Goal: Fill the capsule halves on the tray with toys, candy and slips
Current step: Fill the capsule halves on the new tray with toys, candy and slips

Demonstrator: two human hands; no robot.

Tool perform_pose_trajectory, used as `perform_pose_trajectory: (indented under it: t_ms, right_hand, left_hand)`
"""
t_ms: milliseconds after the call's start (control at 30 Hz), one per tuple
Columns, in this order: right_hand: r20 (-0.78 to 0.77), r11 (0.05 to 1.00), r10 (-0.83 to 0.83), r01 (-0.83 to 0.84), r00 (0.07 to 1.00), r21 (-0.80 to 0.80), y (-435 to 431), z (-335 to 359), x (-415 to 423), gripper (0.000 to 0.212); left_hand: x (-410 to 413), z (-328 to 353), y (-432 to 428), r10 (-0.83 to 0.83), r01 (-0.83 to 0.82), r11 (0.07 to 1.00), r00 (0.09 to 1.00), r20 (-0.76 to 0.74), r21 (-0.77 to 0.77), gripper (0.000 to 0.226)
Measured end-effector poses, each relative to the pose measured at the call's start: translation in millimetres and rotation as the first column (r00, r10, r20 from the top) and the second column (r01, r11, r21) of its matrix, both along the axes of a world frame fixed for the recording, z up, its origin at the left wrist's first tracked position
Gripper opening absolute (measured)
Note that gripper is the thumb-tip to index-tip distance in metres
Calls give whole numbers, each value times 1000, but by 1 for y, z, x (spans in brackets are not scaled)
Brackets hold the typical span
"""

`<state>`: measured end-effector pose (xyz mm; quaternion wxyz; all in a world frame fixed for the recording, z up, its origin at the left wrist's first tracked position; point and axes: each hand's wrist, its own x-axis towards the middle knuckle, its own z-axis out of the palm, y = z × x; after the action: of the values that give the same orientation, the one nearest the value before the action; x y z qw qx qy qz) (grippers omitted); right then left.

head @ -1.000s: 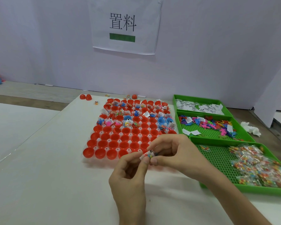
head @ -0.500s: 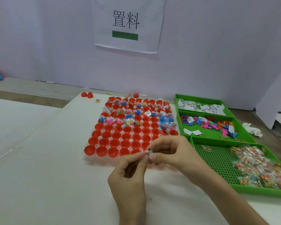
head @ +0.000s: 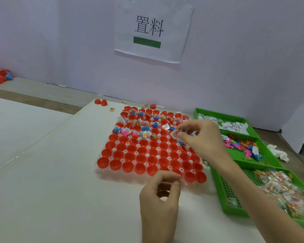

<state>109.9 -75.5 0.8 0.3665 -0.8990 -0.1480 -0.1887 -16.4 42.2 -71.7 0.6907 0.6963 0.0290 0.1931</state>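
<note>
Obs., standing beside the counter (head: 60, 190): a second ago both hands met just short of the near edge of the tray (head: 99, 170), working one small packet between their fingertips. They have since parted.

- Right hand (head: 203, 139) has gone forward, out over the tray. It pinches the small packet (head: 173, 135) between thumb and forefinger. Only a pale corner of it shows; the fingers hide the rest.
- Left hand (head: 159, 195) remains low at the near edge, fingers curled, thumb and forefinger almost meeting. Cannot tell whether anything small is left between them.

Reading: the readying of the packet looks finished and the placing step is in hand; one more cup is about to be filled.

Position: the packet hangs over the right part of the tray, about where the filled red capsule halves (head: 128, 156) give way to empty ones. Whether it touches a cup yet I cannot tell. The far rows carry toys, candy and slips; the near rows stand empty, so much of the task remains. The left hand is well apart from the packet, just in front of the nearest row.

Supply: green bins (head: 219, 195) just right of the tray, with slips (head: 233, 126) farthest, toys (head: 240, 146) in the middle and candy (head: 284, 188) nearest; the right forearm crosses the near bin
</note>
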Motion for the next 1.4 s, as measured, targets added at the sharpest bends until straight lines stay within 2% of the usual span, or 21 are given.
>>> perform_pose_trajectory:
  t_ms: [67, 167, 467, 667, 967, 1233, 1333, 1400]
  right_hand:
    - [-22, 989, 1, -4, 1000, -146, 8, -3, 23, 14]
    - [-62, 951, 7, -26, 998, -308, 19, -12, 44, 15]
    - [-162, 893, -43, -35, 986, -449, 38, -22, 58, 17]
    - [-227, 920, -49, -45, 973, -389, 40, -25, 59, 21]
    - [-235, 898, -105, -10, 966, -440, 50, -20, 67, 20]
    - [-377, 909, -52, -112, 925, -401, 40, -3, 74, 25]
    - [-372, 928, 3, -142, 928, -345, 33, 2, 74, 18]
    - [-346, 956, 1, -103, 938, -275, 21, 8, 81, 8]
  left_hand:
    - [-1, 0, -1, -26, 26, 999, 1000, 0, 19, 37]
    - [0, -1, 0, -42, 42, 999, 999, 3, 24, 40]
    - [5, -4, 2, -32, 32, 999, 999, 3, -13, 43]
    - [4, -2, 3, -35, 35, 999, 999, 2, -41, 44]
    - [4, 1, 4, -55, 53, 997, 998, -29, -57, 46]
    - [9, 4, 6, -49, 42, 996, 995, -82, -85, 52]
    - [13, 1, 6, -45, 37, 997, 993, -106, -74, 52]
    - [15, 0, 5, -68, 60, 996, 989, -134, -59, 51]
